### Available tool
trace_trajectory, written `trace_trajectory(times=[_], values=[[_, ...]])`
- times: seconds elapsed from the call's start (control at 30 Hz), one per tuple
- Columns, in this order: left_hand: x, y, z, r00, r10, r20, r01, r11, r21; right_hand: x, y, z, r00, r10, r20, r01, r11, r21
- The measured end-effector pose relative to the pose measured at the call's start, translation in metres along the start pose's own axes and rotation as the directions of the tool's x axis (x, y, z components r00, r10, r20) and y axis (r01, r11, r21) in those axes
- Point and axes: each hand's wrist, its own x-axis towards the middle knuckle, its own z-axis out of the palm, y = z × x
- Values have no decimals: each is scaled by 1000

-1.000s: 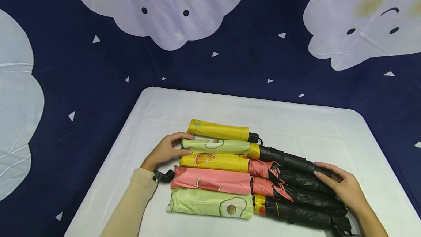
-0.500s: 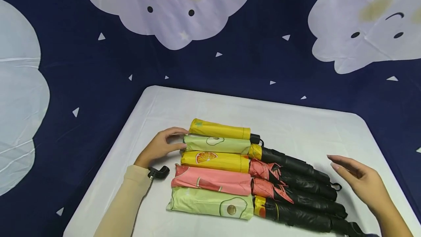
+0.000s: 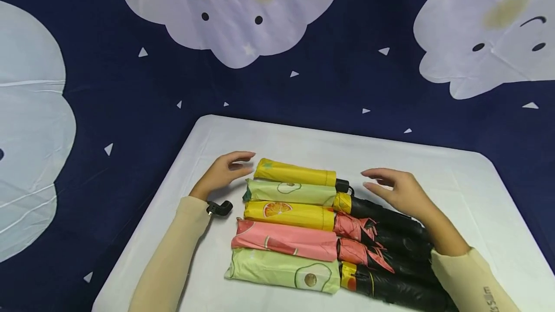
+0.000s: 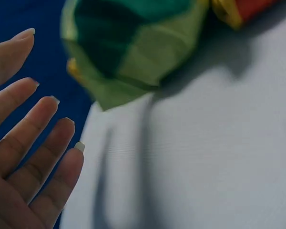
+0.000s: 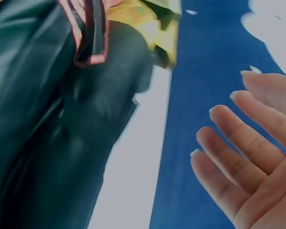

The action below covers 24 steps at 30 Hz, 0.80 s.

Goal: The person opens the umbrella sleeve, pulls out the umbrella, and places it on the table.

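Folded umbrellas lie side by side on a white table. My left hand [image 3: 222,172], fingers loosely bent, hovers just left of the far yellow umbrella [image 3: 295,172] without gripping it. Beyond that umbrella's black handle [image 3: 342,185], to its right, hangs my right hand [image 3: 403,189] with nothing in it. In the left wrist view, spread fingers stand apart from the green end of an avocado-print umbrella [image 4: 148,57]. The right wrist view shows open fingers beside a black umbrella [image 5: 100,95]. My right forearm covers some black umbrella ends.
Nearer me are an orange-slice yellow umbrella [image 3: 284,213], a pink watermelon umbrella [image 3: 286,240] and a green avocado umbrella [image 3: 277,269]. A row of black umbrellas [image 3: 394,288] adjoins them on the right. Behind the white table [image 3: 412,158] hangs a dark blue cloud-print cloth [image 3: 329,90].
My right hand has left the far black umbrella's end, first moving right, then left and farther away toward the yellow umbrella's handle. My left hand has shifted from the avocado umbrella's end toward the yellow one.
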Motion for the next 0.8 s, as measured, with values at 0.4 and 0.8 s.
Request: trace_trajectory(times=[0.4, 0.8], values=[[8, -15, 28, 996, -29, 79, 23, 997, 73, 23, 11, 59, 997, 53, 59, -64, 978, 198], [21, -7, 34, 989, -41, 140, 27, 995, 97, 29, 22, 77, 988, 149, 36, -153, 977, 146]])
